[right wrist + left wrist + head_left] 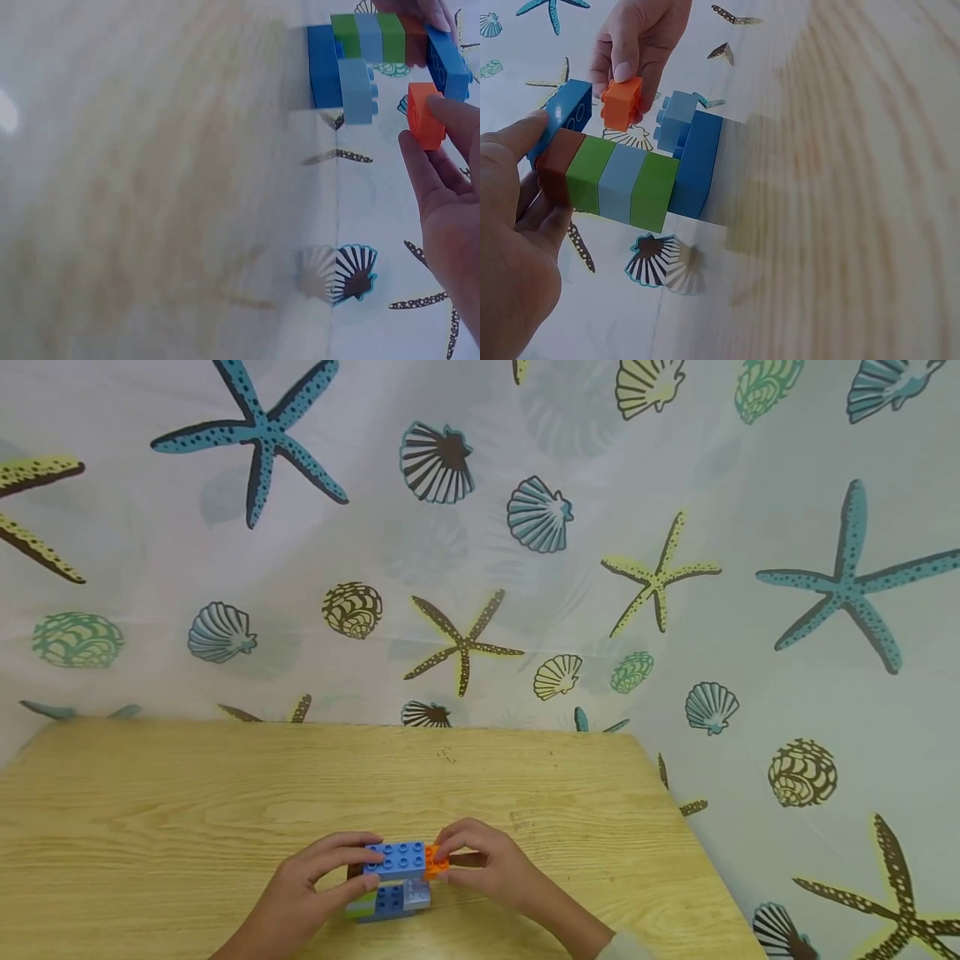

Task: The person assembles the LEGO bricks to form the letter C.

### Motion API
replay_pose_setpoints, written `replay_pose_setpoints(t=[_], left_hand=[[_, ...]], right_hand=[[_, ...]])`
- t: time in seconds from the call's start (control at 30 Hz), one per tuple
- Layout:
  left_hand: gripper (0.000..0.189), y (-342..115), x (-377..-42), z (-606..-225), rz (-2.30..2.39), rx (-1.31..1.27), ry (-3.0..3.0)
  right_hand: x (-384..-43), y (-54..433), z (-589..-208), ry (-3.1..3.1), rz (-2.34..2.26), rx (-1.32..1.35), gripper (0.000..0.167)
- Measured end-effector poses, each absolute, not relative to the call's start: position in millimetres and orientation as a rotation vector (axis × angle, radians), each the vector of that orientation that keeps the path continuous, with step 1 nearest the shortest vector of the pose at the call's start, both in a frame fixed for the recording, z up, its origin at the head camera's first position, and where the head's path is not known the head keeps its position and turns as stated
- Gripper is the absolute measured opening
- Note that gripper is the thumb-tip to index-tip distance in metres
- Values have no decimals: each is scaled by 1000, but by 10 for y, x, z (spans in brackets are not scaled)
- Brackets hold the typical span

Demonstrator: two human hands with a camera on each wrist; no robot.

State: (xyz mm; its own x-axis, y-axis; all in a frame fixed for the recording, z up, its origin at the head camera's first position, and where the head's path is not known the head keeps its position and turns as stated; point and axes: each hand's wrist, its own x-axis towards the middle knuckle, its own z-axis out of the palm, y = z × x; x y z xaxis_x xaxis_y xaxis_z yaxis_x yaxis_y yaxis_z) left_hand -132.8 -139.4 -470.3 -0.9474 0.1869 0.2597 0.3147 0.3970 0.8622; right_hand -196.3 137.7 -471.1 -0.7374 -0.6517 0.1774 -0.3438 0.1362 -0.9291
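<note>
A toy building-brick structure stands on the table. Its dark blue base brick [698, 161] carries a light blue brick [355, 91] at one end. At the other end rises a column of green, light blue, green and brown bricks [619, 178], topped by a long blue brick [397, 858] that overhangs sideways. My left hand [315, 881] grips this top brick at its left end, fingers also against the brown one. My right hand [491, 868] pinches a small orange brick [425, 116] beside the blue brick's free end. Whether the two bricks touch is unclear.
The wood-grain table [225, 793] extends behind and to both sides of the bricks. A white curtain [480, 527] printed with starfish and shells hangs along its back and right edges.
</note>
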Motion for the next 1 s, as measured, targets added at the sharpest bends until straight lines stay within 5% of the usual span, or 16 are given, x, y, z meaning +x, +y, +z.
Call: replay_pose_setpoints(t=[1.0], left_hand=[[28,-1367,-1337,-4747,-1443,-639,-2381]], right_hand=[[-1761,1227,-4751,2014,-1858,-769,23]])
